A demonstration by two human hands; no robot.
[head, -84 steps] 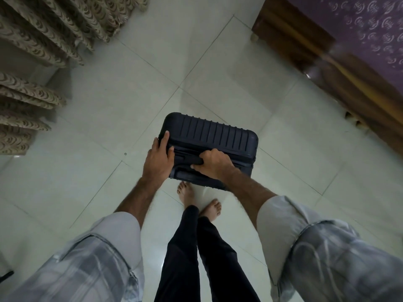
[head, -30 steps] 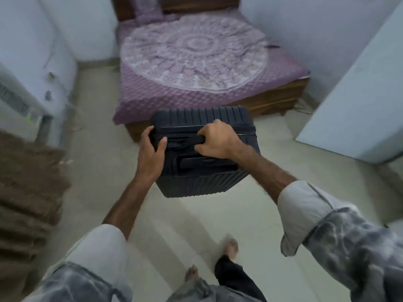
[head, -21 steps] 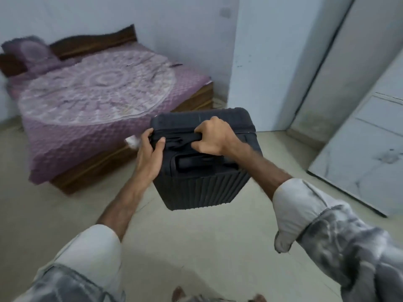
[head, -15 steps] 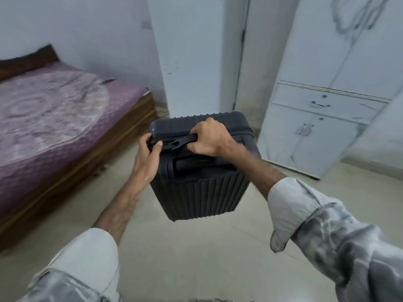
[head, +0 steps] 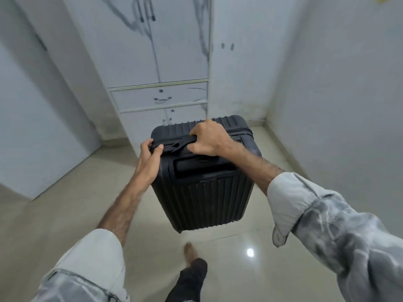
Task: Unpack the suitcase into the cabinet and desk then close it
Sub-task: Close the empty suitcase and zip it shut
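Head view: suitcase [head: 202,192], closed, airborne; my right grip [head: 209,139] clasps its handle [head: 174,144], left grip [head: 150,158] clamps the corner; cabinet [head: 152,62] beyond.

Closed black ribbed suitcase [head: 202,192], airborne
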